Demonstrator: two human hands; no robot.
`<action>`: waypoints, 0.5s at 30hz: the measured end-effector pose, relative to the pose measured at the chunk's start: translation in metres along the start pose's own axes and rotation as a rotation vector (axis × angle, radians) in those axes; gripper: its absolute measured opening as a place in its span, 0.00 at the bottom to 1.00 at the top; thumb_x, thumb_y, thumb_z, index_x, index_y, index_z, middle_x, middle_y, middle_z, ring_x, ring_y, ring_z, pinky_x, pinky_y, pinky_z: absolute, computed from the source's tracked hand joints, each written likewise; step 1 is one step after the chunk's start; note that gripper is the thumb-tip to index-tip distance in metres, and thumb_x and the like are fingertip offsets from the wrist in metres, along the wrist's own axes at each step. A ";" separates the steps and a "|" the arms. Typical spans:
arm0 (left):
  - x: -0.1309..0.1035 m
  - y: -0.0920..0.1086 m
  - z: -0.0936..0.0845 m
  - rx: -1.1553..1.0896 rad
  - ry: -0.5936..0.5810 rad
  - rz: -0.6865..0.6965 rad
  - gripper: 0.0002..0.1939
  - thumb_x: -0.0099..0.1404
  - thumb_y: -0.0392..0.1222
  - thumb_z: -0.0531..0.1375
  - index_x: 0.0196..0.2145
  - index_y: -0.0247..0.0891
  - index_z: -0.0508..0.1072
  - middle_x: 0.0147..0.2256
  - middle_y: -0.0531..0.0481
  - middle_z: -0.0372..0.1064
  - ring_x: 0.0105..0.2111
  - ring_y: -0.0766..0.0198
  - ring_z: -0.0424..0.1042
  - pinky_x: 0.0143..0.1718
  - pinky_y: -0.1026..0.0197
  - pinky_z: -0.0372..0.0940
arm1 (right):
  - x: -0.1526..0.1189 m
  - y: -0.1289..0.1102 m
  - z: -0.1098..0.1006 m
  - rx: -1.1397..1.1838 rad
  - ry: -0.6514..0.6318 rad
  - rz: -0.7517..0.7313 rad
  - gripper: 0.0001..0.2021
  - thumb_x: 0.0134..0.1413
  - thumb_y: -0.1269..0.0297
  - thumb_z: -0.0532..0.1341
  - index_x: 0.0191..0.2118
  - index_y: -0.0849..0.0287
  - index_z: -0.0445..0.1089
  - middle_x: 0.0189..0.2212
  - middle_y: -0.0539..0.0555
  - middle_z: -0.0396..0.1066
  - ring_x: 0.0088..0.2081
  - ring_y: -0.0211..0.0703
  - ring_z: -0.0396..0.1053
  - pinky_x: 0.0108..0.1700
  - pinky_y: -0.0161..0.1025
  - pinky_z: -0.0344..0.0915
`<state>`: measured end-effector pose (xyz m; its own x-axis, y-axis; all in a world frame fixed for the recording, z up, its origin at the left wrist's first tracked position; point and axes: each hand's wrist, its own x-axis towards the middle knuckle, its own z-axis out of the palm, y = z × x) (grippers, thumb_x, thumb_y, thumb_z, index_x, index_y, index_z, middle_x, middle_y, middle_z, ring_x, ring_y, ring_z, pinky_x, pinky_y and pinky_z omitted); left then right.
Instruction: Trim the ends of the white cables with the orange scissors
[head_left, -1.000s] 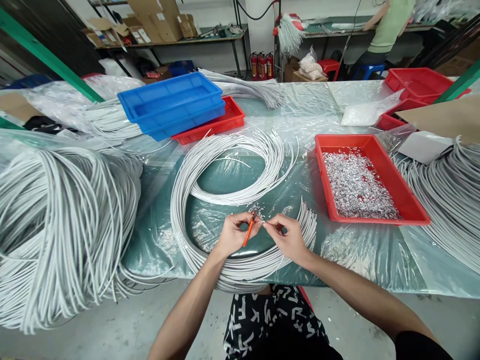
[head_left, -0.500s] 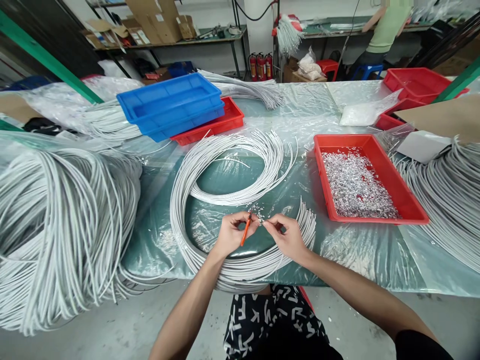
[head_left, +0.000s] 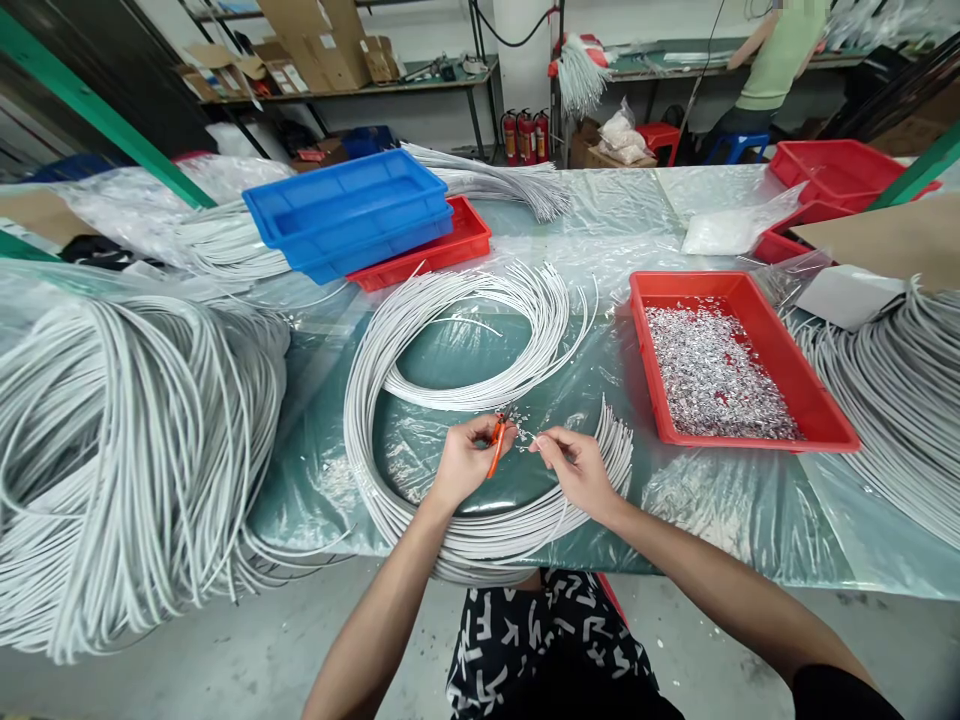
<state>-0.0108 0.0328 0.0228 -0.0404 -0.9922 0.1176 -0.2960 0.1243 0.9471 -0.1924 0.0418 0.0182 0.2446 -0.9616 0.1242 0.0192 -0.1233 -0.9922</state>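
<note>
My left hand (head_left: pixel 466 462) is closed around small orange-handled pliers (head_left: pixel 496 447), whose dark tip points away from me. My right hand (head_left: pixel 576 468) is in a pinch just to the right, with a small pale tip showing at its fingers; what it belongs to is too small to make out. A gap separates the two hands. Tiny metal pieces (head_left: pixel 517 413) lie scattered on the table just beyond the fingers. Below both hands curves a coil of grey-white cable (head_left: pixel 487 545), its cut ends fanned beside my right hand. A second white cable coil (head_left: pixel 457 398) lies behind.
To the right stands a red tray (head_left: pixel 832 432) holding many small metal pieces. Large cable bundles lie at left (head_left: pixel 142 450) and right (head_left: pixel 900 400). Blue trays (head_left: pixel 345 205) rest on a red tray (head_left: pixel 472 235) at the back. A person (head_left: pixel 776 65) is at a far bench.
My hands have drawn slightly apart, the right one moving a little to the right. The pliers have turned in my left hand, and more of their orange handles shows. The camera view has shifted slightly.
</note>
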 end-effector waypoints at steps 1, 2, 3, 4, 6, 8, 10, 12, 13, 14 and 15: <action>0.000 0.001 0.000 -0.028 -0.002 -0.003 0.11 0.59 0.44 0.66 0.27 0.32 0.75 0.23 0.52 0.68 0.22 0.70 0.64 0.26 0.67 0.61 | 0.000 0.000 0.000 0.007 0.005 0.001 0.16 0.63 0.56 0.57 0.31 0.61 0.73 0.19 0.47 0.60 0.23 0.36 0.59 0.27 0.34 0.56; -0.001 0.002 -0.001 -0.061 -0.008 -0.008 0.11 0.58 0.44 0.66 0.27 0.32 0.75 0.22 0.53 0.68 0.22 0.70 0.64 0.25 0.68 0.61 | 0.001 0.000 0.000 0.013 0.012 -0.001 0.15 0.62 0.56 0.58 0.30 0.61 0.72 0.20 0.47 0.60 0.24 0.36 0.58 0.27 0.34 0.56; -0.001 0.004 -0.001 -0.095 -0.016 -0.013 0.11 0.57 0.44 0.67 0.27 0.32 0.75 0.21 0.53 0.68 0.21 0.70 0.64 0.25 0.68 0.61 | 0.001 -0.001 0.000 0.018 0.021 -0.006 0.14 0.61 0.57 0.59 0.29 0.61 0.72 0.21 0.48 0.61 0.24 0.36 0.58 0.28 0.34 0.55; -0.002 0.004 -0.001 -0.126 -0.025 -0.016 0.11 0.56 0.44 0.68 0.27 0.33 0.75 0.21 0.53 0.68 0.20 0.70 0.64 0.24 0.68 0.62 | 0.001 -0.001 0.000 0.022 0.028 -0.014 0.13 0.61 0.57 0.60 0.29 0.60 0.71 0.22 0.48 0.62 0.25 0.36 0.58 0.28 0.34 0.55; -0.003 0.005 -0.001 -0.162 -0.045 -0.018 0.11 0.54 0.44 0.69 0.28 0.33 0.77 0.21 0.53 0.69 0.20 0.70 0.65 0.24 0.67 0.62 | 0.000 -0.001 0.001 0.019 0.034 -0.032 0.13 0.60 0.59 0.61 0.27 0.60 0.69 0.23 0.48 0.63 0.25 0.36 0.58 0.29 0.35 0.56; -0.004 0.005 0.000 -0.172 -0.063 -0.011 0.10 0.53 0.43 0.70 0.29 0.33 0.78 0.22 0.52 0.70 0.20 0.69 0.65 0.24 0.67 0.63 | -0.001 0.000 0.002 0.002 0.026 -0.047 0.12 0.59 0.60 0.61 0.27 0.60 0.69 0.22 0.48 0.64 0.25 0.36 0.58 0.29 0.35 0.56; -0.005 0.005 0.002 -0.176 -0.078 -0.004 0.10 0.52 0.41 0.71 0.30 0.33 0.79 0.22 0.52 0.70 0.20 0.69 0.65 0.24 0.67 0.63 | -0.003 0.000 0.003 -0.018 0.017 -0.060 0.11 0.60 0.61 0.61 0.27 0.60 0.69 0.22 0.48 0.64 0.25 0.36 0.57 0.28 0.35 0.55; -0.005 0.005 0.003 -0.186 -0.088 -0.001 0.08 0.52 0.39 0.71 0.29 0.33 0.79 0.21 0.53 0.70 0.20 0.70 0.64 0.24 0.68 0.62 | -0.003 0.001 0.003 -0.032 0.018 -0.069 0.11 0.60 0.61 0.61 0.27 0.59 0.69 0.21 0.48 0.63 0.24 0.35 0.56 0.27 0.35 0.55; -0.005 0.005 0.003 -0.190 -0.090 0.002 0.08 0.52 0.38 0.71 0.29 0.33 0.79 0.21 0.53 0.70 0.20 0.70 0.64 0.24 0.68 0.62 | -0.004 0.002 0.003 -0.037 0.022 -0.074 0.11 0.60 0.61 0.61 0.27 0.59 0.69 0.21 0.47 0.63 0.24 0.35 0.56 0.27 0.35 0.54; -0.005 0.006 0.003 -0.195 -0.091 0.006 0.07 0.52 0.38 0.71 0.29 0.33 0.79 0.21 0.53 0.70 0.20 0.70 0.64 0.25 0.68 0.62 | -0.004 0.002 0.003 -0.040 0.028 -0.077 0.11 0.60 0.61 0.61 0.27 0.59 0.69 0.21 0.47 0.63 0.24 0.35 0.56 0.27 0.35 0.54; -0.005 0.006 0.003 -0.199 -0.091 0.009 0.07 0.52 0.37 0.71 0.28 0.33 0.79 0.21 0.53 0.70 0.20 0.71 0.64 0.25 0.68 0.62 | -0.004 0.003 0.004 -0.044 0.034 -0.079 0.11 0.60 0.61 0.61 0.27 0.59 0.69 0.21 0.47 0.63 0.24 0.35 0.56 0.27 0.35 0.54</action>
<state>-0.0155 0.0390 0.0266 -0.1313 -0.9855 0.1076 -0.1011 0.1213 0.9874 -0.1899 0.0460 0.0151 0.2106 -0.9561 0.2036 -0.0055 -0.2094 -0.9778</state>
